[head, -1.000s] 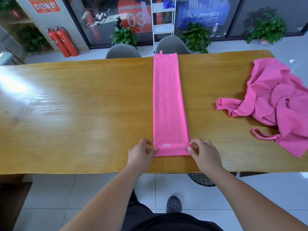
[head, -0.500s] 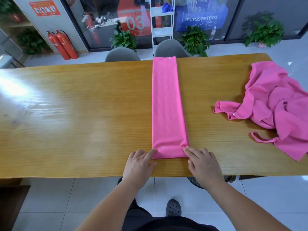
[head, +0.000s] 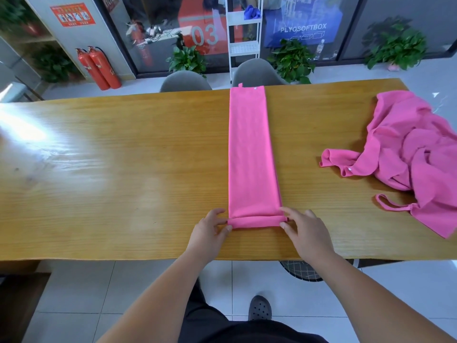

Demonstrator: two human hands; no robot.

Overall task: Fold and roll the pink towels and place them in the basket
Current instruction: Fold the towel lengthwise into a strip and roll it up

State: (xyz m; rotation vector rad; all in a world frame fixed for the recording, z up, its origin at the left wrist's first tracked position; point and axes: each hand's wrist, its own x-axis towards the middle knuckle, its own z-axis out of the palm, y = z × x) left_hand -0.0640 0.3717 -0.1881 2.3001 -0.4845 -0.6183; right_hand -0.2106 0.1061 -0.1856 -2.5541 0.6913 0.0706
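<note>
While both hands, left hand [head: 209, 231] and right hand [head: 304, 233], pinch its near rolled end, the folded pink towel strip [head: 251, 154] runs lengthwise straight away from them.

Wooden table [head: 123, 169]; grey chairs [head: 185, 81] behind it; red fire extinguishers [head: 99, 68] far left; white shelf rack [head: 243, 38]; potted plants [head: 293, 60].
</note>
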